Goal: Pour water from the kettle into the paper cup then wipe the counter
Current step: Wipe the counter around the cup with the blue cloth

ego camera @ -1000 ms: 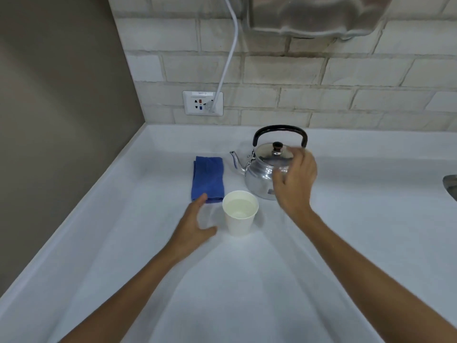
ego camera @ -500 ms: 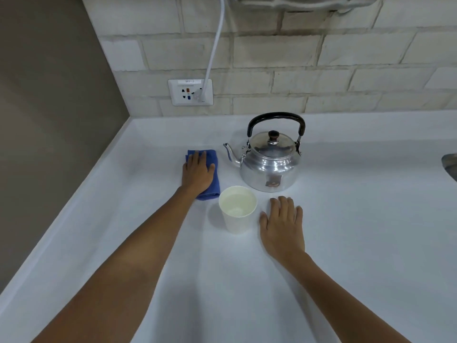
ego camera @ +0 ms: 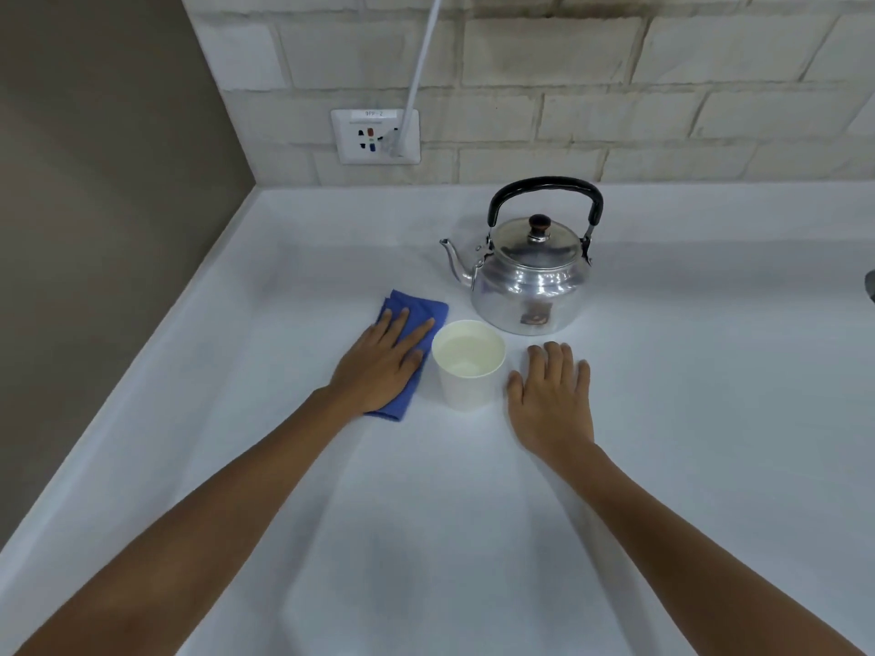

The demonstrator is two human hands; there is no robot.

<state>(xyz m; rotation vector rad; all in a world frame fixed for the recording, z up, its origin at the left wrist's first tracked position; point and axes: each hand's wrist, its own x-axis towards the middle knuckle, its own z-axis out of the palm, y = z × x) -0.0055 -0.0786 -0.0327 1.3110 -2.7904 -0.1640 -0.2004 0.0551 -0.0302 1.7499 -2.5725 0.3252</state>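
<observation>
white counter (ego camera: 686, 419) runs into a corner here, with a pale brick backsplash behind and a grey-brown wall on the left; a wall socket (ego camera: 375, 136) sits in the brick with a white cord (ego camera: 421, 63) plugged into it.

the aluminium kettle (ego camera: 528, 281) stands upright near the back, black handle raised, lid on, spout pointing left. just in front of it is the paper cup (ego camera: 468, 371), upright and holding water to a fair level, so the pouring part looks finished.

the left hand (ego camera: 383, 362) lies flat, palm down and fingers spread, on the blue cloth (ego camera: 426, 317), which is folded and sits just beside the cup on its left. it presses the cloth rather than gripping it. the right hand (ego camera: 551, 395) rests flat and open on the bare counter just to the right of the cup, with nothing in it.

judging from this, the wiping step is the one in hand. the next move calls for sliding the cloth across the counter under steady downward pressure. the cup is very close to the cloth's edge, so a sweep to the right could knock it and spill; wiping away from it, or steadying the cup with the free right hand, looks wise. no spilled water is plainly visible.
</observation>
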